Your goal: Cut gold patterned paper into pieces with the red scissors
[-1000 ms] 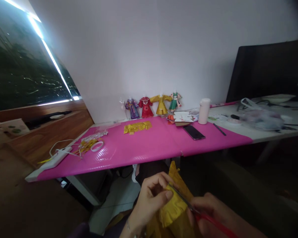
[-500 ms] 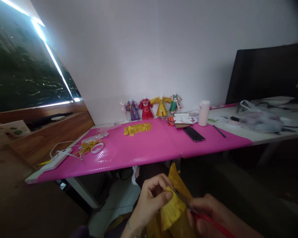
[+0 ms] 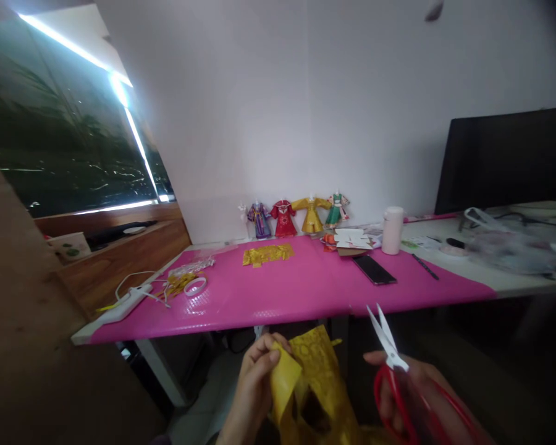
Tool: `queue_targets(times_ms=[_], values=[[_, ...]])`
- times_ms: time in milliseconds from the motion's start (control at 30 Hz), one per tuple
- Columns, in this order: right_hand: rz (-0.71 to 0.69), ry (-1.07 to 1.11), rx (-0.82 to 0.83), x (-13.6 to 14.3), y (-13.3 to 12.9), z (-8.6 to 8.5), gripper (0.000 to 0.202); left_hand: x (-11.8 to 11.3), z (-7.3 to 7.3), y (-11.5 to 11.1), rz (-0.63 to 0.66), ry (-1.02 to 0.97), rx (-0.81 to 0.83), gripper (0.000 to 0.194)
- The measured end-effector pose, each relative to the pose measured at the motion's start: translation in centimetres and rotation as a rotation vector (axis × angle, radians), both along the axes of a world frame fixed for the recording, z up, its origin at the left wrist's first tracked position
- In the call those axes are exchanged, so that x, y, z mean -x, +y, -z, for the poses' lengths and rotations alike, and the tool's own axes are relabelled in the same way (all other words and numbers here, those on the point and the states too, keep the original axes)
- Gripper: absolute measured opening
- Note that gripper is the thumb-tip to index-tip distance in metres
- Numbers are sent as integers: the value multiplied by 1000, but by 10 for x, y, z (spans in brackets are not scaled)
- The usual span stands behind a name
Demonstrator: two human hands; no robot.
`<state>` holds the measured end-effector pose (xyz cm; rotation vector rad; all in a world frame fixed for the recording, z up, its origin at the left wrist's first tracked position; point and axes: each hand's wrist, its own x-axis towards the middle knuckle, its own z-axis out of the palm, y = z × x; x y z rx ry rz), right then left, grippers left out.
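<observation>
My left hand point(image 3: 257, 377) pinches the edge of a yellow-gold patterned cloth point(image 3: 322, 364) between thumb and fingers. The cloth hangs below the table's front edge, over my lap, with a dark gap showing in its lower part. To the right of it, my right hand point(image 3: 424, 392) is closed on red-handled scissors point(image 3: 393, 355). Their blades point up and away from me, slightly parted and apart from the cloth.
On the pink-covered table point(image 3: 287, 290) lie a gold fabric piece point(image 3: 269, 253), yellow scraps point(image 3: 180, 284), a tape roll point(image 3: 195, 286) and a phone point(image 3: 374, 269). Several small dressed figures point(image 3: 285, 219) stand along the wall. A pale bottle point(image 3: 392, 230) stands right of them.
The scissors have come away from the cloth to the right, and their blades have parted. My left hand has shifted slightly left, still holding the cloth. The view has tilted up.
</observation>
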<state>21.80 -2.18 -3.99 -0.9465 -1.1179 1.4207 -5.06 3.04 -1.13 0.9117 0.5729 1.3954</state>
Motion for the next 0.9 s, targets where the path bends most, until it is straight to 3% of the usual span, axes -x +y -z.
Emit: queue_targets(times_ms=[133,300,500,600,700,800,900], values=[[76,-232,32,-3,14,3,49,32,4,1,-108,-18,105,20],[11,-483,-40,11,25,-7,60,66,23,-1,-257,-7,243,19],[-150,-512,-101,27,21,1,46,78,55,-22,-297,261,361,24],[-177,-580,-134,32,19,6,42,85,64,-25,-334,372,378,30],[-180,-501,-182,31,25,12,41,97,63,-17,-333,420,368,39],[-126,-284,-119,25,38,27,30,99,51,-11,-306,429,329,39],[-233,-44,5,17,50,42,52,83,30,-10,-266,429,259,38]])
